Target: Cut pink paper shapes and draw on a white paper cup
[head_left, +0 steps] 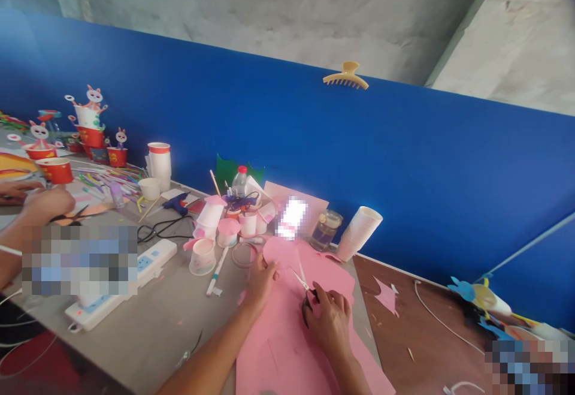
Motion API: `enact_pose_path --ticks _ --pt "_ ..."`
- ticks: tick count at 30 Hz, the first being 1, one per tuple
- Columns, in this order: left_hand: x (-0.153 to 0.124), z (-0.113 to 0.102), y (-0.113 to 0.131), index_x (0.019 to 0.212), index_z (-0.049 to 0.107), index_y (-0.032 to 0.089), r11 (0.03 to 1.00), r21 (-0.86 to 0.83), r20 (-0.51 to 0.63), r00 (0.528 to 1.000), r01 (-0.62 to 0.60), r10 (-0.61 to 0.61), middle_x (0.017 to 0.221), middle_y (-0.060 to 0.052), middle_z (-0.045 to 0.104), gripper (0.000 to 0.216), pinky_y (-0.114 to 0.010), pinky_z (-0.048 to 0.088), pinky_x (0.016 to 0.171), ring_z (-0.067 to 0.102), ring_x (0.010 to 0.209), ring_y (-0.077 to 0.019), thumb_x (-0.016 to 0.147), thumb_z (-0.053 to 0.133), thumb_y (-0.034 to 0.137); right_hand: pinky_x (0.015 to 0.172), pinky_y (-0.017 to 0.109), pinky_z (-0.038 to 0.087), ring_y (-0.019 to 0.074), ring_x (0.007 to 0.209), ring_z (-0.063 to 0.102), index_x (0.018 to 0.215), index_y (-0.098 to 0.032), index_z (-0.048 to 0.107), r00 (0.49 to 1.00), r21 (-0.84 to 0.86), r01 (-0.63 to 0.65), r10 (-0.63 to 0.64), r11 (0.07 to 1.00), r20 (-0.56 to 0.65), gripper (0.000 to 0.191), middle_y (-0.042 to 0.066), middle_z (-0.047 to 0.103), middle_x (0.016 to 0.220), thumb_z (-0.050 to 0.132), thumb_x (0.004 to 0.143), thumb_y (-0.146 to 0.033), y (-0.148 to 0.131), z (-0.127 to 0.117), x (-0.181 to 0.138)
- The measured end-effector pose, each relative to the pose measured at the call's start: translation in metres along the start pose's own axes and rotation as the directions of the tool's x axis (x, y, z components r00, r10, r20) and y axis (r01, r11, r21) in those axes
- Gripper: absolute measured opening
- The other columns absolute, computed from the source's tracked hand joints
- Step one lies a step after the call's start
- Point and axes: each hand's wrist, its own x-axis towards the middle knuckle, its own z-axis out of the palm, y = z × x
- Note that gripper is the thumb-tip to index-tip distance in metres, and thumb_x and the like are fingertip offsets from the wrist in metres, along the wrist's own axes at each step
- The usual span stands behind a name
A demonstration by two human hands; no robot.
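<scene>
A large pink foam sheet [287,341] lies on the grey table [175,317] in front of me. My left hand [259,281] pinches a rounded pink piece [281,251] at the sheet's far end. My right hand [330,318] is closed around the black handles of a pair of scissors [304,286], whose blades point up-left into the pink sheet beside the left hand's fingers.
Paper cups [358,233], a glass jar [326,229], a glue gun [176,203], a power strip [119,284] and small pink cups [203,256] crowd the table's far side. Another person's hands [45,203] work at the left. A blue partition [314,143] stands behind; a brown table [426,335] adjoins on the right.
</scene>
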Motion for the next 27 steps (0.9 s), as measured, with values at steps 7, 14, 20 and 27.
enact_pose_path --ticks 7,14,20,27 --pt "-0.010 0.006 0.011 0.072 0.047 0.021 0.997 0.065 0.111 0.994 -0.028 0.021 0.050 0.009 0.046 0.017 -0.023 0.039 0.052 0.049 0.046 -0.0093 0.072 0.061 0.032 0.109 0.053 0.013 0.0348 0.126 0.043 0.126 -0.019 0.060 0.995 -0.193 -0.063 0.077 0.979 0.065 0.050 0.011 0.064 0.124 0.055 0.076 -0.016 -0.013 -0.007 -0.007" --pt "-0.013 0.004 0.005 0.070 0.045 0.022 0.987 0.147 0.171 0.985 -0.061 0.036 0.052 0.007 0.050 0.018 -0.024 0.040 0.055 0.051 0.050 -0.0114 0.077 0.057 0.033 0.093 0.042 0.031 0.0301 0.105 0.061 0.122 -0.021 0.063 0.971 -0.083 -0.077 0.093 0.994 0.221 0.050 0.012 0.071 0.108 0.055 0.074 -0.012 -0.016 -0.017 -0.001" --pt "-0.017 0.005 0.003 0.067 0.041 0.023 0.977 0.205 0.213 0.977 -0.065 0.020 0.054 0.007 0.050 0.021 -0.025 0.040 0.058 0.051 0.054 -0.0115 0.081 0.053 0.032 0.081 0.030 0.036 0.0220 0.081 0.070 0.123 -0.017 0.061 0.924 0.052 -0.116 0.088 0.992 0.371 0.049 0.005 0.076 0.080 0.052 0.075 -0.008 -0.014 -0.018 0.003" --pt "-0.023 0.007 0.000 0.067 0.036 0.024 0.970 0.233 0.285 0.959 -0.066 -0.003 0.056 0.008 0.047 0.024 -0.025 0.039 0.059 0.049 0.055 -0.0116 0.083 0.051 0.034 0.071 0.025 0.037 0.0200 0.080 0.067 0.112 -0.019 0.066 0.904 0.162 -0.082 0.005 0.983 0.428 0.045 0.004 0.072 0.088 0.054 0.070 -0.007 -0.011 -0.026 0.006"
